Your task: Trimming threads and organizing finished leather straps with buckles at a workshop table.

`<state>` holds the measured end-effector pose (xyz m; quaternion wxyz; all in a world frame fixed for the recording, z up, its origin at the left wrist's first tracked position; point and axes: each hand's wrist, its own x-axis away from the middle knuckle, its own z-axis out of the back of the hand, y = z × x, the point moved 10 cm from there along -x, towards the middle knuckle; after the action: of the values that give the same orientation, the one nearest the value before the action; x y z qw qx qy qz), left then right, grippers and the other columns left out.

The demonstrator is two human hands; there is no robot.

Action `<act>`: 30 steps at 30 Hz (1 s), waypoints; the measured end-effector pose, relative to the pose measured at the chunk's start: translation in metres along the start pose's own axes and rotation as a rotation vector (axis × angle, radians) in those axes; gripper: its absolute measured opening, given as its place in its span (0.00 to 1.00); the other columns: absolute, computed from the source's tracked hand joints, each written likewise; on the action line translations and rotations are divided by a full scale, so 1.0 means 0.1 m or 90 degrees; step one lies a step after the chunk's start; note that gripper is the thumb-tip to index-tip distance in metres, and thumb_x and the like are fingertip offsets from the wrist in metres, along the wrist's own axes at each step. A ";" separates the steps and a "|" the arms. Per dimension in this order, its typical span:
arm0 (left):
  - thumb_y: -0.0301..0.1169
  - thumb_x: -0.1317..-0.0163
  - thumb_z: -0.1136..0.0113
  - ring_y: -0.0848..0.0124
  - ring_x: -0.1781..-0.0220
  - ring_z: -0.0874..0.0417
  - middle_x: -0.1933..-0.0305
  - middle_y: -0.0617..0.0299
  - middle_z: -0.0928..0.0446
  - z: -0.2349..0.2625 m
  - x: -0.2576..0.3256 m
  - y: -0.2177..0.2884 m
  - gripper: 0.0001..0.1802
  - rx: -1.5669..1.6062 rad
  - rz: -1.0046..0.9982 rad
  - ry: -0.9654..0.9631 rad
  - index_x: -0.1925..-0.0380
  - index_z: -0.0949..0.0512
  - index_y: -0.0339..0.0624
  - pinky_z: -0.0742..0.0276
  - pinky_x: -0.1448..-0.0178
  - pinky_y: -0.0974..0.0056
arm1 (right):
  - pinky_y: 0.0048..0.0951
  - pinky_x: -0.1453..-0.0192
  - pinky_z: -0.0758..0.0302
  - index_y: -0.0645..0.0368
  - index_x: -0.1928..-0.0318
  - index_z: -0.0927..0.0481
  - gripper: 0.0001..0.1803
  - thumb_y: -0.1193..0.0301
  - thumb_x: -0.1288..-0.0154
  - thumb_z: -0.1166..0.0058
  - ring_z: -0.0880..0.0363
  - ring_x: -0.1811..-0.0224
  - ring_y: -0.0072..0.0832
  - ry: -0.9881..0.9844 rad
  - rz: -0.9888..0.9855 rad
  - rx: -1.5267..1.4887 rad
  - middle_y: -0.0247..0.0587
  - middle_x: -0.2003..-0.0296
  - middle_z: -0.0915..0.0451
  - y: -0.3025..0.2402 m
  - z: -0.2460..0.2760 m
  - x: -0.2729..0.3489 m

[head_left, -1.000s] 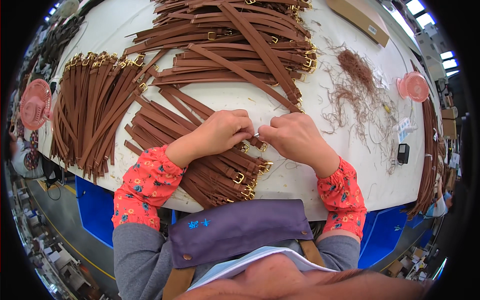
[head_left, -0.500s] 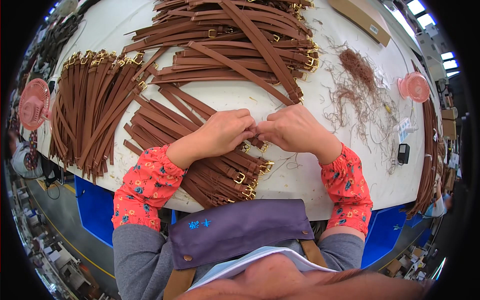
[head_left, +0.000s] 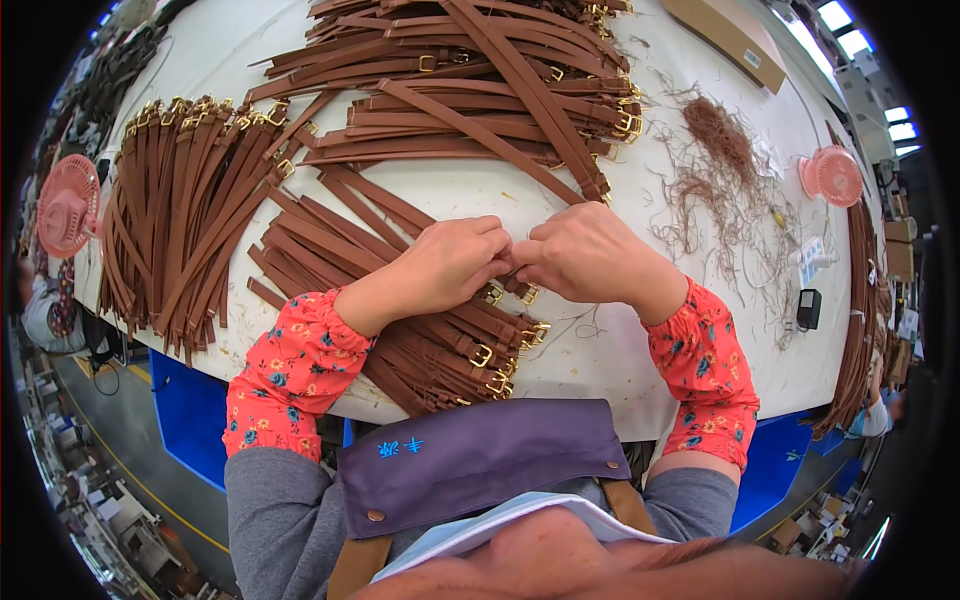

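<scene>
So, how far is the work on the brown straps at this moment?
Seemingly done: straps sorted into a fanned pile on the left and a stack at the top, with thread trimmings on the white table. In hand: left hand and right hand meet over a buckle end. Seemingly left: the pile under the hands; I cannot tell how many.

A white-topped desk (head_left: 480, 195) with blue sides carries a fanned bundle of brown leather straps with gold buckles (head_left: 175, 200) at the left and a crossed heap of longer brown straps (head_left: 470, 80) at the far edge. A tangle of loose brown threads (head_left: 715, 165) lies at the right, near a small pink fan (head_left: 832, 177). Another pink fan (head_left: 66, 207) sits at the left edge, a flat cardboard box (head_left: 725, 40) at the far right corner.
</scene>
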<state>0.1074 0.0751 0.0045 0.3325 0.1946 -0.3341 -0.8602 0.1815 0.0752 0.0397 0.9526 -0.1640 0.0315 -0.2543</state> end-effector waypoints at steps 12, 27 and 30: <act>0.30 0.33 0.37 0.49 0.57 0.18 0.61 0.51 0.21 0.01 -0.01 0.00 0.07 0.021 -0.004 -0.006 0.63 0.21 0.37 0.22 0.54 0.50 | 0.44 0.68 0.27 0.50 0.63 0.18 0.10 0.60 0.35 0.35 0.18 0.71 0.44 -0.024 -0.077 -0.044 0.39 0.76 0.18 0.08 -0.07 0.01; 0.21 0.35 0.35 0.67 0.66 0.20 0.60 0.58 0.25 0.15 0.02 0.06 0.22 0.149 -0.011 -0.053 0.41 0.20 0.46 0.22 0.58 0.64 | 0.41 0.63 0.21 0.54 0.55 0.18 0.10 0.62 0.29 0.39 0.15 0.65 0.42 0.168 -0.208 -0.192 0.43 0.68 0.15 0.32 0.02 0.48; 0.22 0.35 0.34 0.63 0.63 0.17 0.60 0.57 0.22 0.13 0.03 -0.01 0.19 0.101 -0.032 -0.030 0.44 0.17 0.46 0.20 0.56 0.61 | 0.37 0.62 0.20 0.54 0.53 0.16 0.11 0.64 0.31 0.36 0.14 0.66 0.39 0.182 -0.223 -0.233 0.43 0.67 0.15 0.37 0.03 0.54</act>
<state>0.0983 0.0792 0.0127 0.2863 0.2084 -0.4039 -0.8435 0.2468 0.0799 0.0316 0.8344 -0.2989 0.1820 -0.4257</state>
